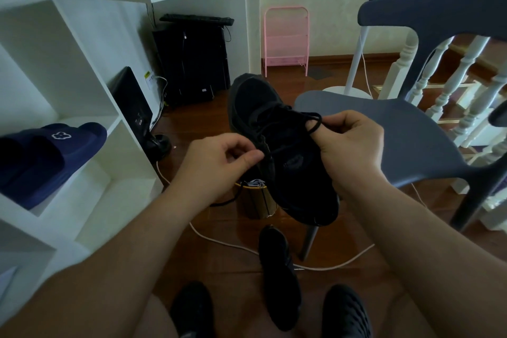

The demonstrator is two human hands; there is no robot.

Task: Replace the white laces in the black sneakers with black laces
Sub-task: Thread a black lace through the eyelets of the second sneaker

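Note:
A black sneaker (pixel 263 107) is held up in front of me, toe pointing away, threaded with a black lace (pixel 312 121). My right hand (pixel 354 143) pinches a loop of that lace at the shoe's right side. My left hand (pixel 219 164) pinches the other lace end at the shoe's left side. The second black sneaker (pixel 277 274) lies on the floor between my feet. White laces (pixel 255 183) sit on top of a small yellow-rimmed container (pixel 259 203) on the floor under the held shoe.
A grey chair (pixel 397 129) stands at the right, its seat beside the held shoe. White shelving (pixel 82 118) with navy slides (pixel 49 156) is at left. A white cable (pixel 233 247) runs across the wooden floor. A white banister (pixel 450 82) is behind the chair.

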